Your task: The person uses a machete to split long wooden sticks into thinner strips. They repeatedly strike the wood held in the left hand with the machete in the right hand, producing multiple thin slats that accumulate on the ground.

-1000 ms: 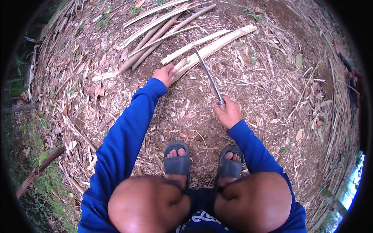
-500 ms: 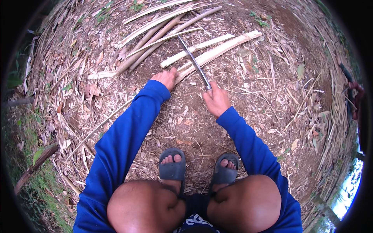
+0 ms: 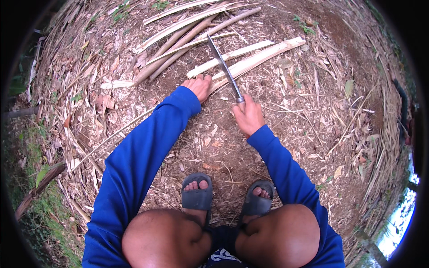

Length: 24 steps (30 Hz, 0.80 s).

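Right hand [image 3: 248,118] clenched round the handle of a long knife [image 3: 226,72], tip aimed away from the body, blade crossing above a narrower strip [image 3: 243,53] and a wider strip [image 3: 268,58] of pale split wood on litter-strewn ground [image 3: 219,143]. From overhead, impossible to tell whether steel touches wood. Left hand [image 3: 199,87] set low at the near end of the wider strip, back uppermost, fingertips hidden; grip or mere rest, cannot tell. Farther out, a loose stack of sticks [image 3: 195,34], some bark-brown, some split pale. Chief hazard, by judgement: a skid of the blade along the smooth-looking wood into the left fingers, for want of firm backing beneath. Also possible: a roll of the wider strip under sideways pressure, with no brace visible at its far end; or a stroke carried too far back, toward sandals [image 3: 197,198] below.
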{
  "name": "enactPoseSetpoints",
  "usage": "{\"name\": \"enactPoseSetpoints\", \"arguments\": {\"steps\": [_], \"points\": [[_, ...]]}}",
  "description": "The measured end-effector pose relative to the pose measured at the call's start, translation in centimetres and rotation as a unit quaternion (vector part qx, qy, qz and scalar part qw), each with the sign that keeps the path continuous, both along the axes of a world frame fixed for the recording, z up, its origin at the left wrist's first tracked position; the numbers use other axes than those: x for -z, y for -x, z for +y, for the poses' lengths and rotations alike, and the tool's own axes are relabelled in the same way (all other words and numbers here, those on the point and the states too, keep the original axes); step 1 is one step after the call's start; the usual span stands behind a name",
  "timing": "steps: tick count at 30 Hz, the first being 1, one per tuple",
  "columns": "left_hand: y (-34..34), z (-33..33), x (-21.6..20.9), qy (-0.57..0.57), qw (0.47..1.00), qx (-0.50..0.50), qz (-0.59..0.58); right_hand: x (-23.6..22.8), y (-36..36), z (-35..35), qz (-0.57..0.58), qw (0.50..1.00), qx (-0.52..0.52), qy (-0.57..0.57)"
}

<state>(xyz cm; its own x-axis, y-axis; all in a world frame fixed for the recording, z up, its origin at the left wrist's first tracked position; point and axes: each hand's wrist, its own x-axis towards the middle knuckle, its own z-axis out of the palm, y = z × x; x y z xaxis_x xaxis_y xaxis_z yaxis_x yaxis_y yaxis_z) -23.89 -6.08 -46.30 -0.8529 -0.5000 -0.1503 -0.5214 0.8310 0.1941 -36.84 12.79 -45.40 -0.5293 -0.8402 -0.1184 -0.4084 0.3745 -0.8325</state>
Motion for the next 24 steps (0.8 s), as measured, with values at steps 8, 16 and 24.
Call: {"name": "enactPoseSetpoints", "arguments": {"steps": [8, 16, 24], "points": [[0.7, -1.3, 0.0, 0.01, 0.997, 0.048, -0.053, 1.6, 0.8, -0.5, 0.032, 0.999, -0.014, -0.032], [0.2, -2.0, 0.4, 0.062, 0.989, 0.108, -0.084, -1.8, 0.2, -1.2, 0.004, 0.996, 0.023, 0.091], [0.6, -1.8, -0.4, 0.053, 0.989, 0.125, -0.06, 0.6, -0.5, 0.2, 0.008, 1.0, 0.006, -0.015]]}}
